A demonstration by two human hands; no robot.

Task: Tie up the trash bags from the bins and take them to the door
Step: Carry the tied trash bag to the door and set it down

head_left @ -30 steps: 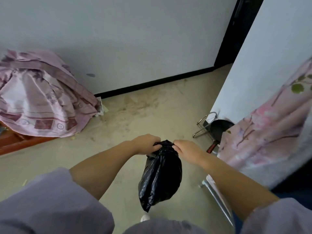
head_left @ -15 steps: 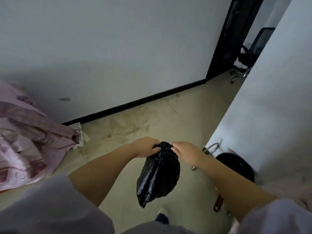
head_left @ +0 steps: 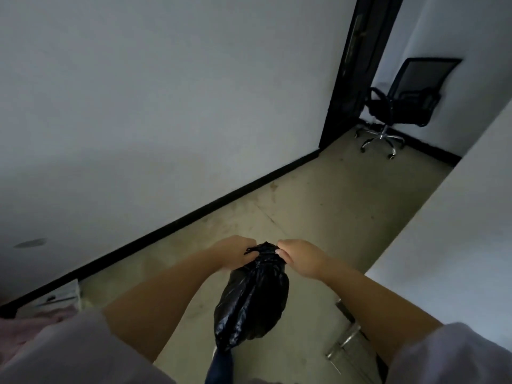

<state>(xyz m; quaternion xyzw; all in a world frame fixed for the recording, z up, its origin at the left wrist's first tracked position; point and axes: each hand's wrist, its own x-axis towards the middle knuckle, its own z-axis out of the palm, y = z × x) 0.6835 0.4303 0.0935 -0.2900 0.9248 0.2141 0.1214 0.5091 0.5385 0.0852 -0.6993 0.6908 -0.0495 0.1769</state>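
**Black bag held up by its gathered neck, both hands pinching**

Closest to the person are two pale sleeves (head_left: 69, 353), bare forearms reaching out from them. Between the arms hangs a black trash bag (head_left: 253, 303), full and glossy, clear of the floor and dangling straight down. A dark trouser leg (head_left: 221, 367) shows just beneath it.

At the top, the bag's neck is bunched tight. The left hand (head_left: 235, 252) is curled round the gathered plastic on one side, fingers closed on it; the right hand (head_left: 300, 257) pinches the other side, fingertips (head_left: 281, 252) pressed on the twist. Whether a knot is finished there, I cannot tell.

Low on the right, a metal frame (head_left: 346, 339) lies on the floor beside a white wall. At the far left edge, pink cloth (head_left: 30, 322) and some paper (head_left: 59, 296) sit against the black skirting.

Further along the beige floor (head_left: 318, 206), a dark door (head_left: 357, 65) stands at the end of the wall, and a black office chair (head_left: 404, 103) on a chrome base sits beyond it.
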